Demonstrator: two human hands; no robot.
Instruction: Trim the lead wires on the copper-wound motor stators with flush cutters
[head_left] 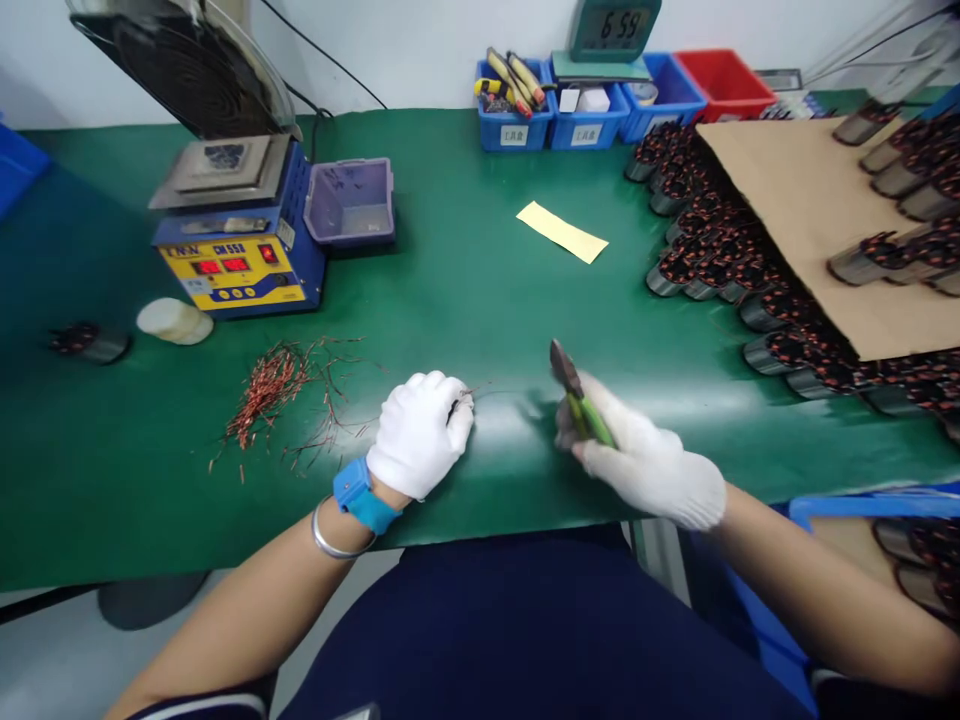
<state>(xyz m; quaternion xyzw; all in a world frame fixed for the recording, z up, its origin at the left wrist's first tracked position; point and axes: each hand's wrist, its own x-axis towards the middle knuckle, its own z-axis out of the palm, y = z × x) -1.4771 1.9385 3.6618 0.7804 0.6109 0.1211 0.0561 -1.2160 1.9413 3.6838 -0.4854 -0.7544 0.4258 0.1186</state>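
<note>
My left hand (421, 432), in a white glove, is closed near the front of the green table. Its fingers wrap round something mostly hidden; a dark bit and a thin wire (480, 388) show at the thumb side. To the right, my right hand (637, 450), also gloved, grips green-handled cutting pliers (585, 405) just above the table, their dark jaws pointing up and away from me. A pile of copper wire clippings (274, 390) lies left of my left hand, with loose strands spreading toward it.
A blue and yellow solder pot (240, 265) stands back left beside a purple bin (352, 205). A white round container (175, 321) and a wire-wound motor core (90, 342) sit left. Many more cores (712, 260) and cardboard (825, 200) fill the right. A yellow strip (562, 232) lies mid-table.
</note>
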